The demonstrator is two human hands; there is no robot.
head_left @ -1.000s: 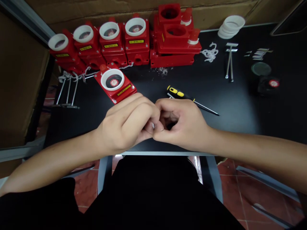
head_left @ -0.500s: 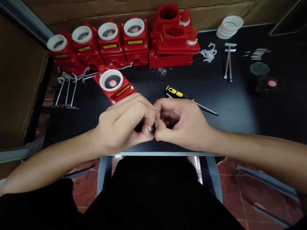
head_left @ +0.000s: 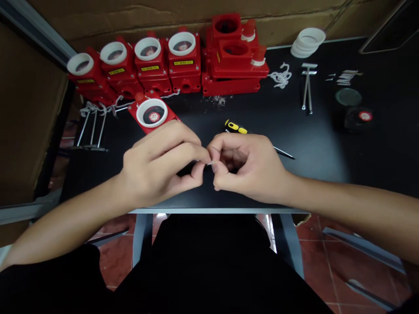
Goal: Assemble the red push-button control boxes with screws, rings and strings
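Note:
My left hand (head_left: 163, 165) and my right hand (head_left: 247, 168) meet fingertip to fingertip just above the near part of the black table. Between their pinched thumbs and forefingers is a small, thin, shiny piece (head_left: 210, 163), too small and covered to name. Partly behind my left hand lies a red box (head_left: 134, 110) with a white ring (head_left: 139, 114) around a dark round window. A screwdriver (head_left: 235, 127) with a black and yellow handle rests behind my right hand, which hides part of its shaft.
Several red boxes (head_left: 185, 65) with white rings stand along the back. Stacked red housings (head_left: 234, 72) are beside them. Toward the right are white rings (head_left: 307, 41), T-shaped metal rods (head_left: 307, 87), white cord (head_left: 281, 77), small screws (head_left: 347, 77) and a glass disc (head_left: 348, 97).
My left hand has shifted slightly left, and the fingertips have drawn a little apart, showing the thin piece between them. The camera view has tilted slightly.

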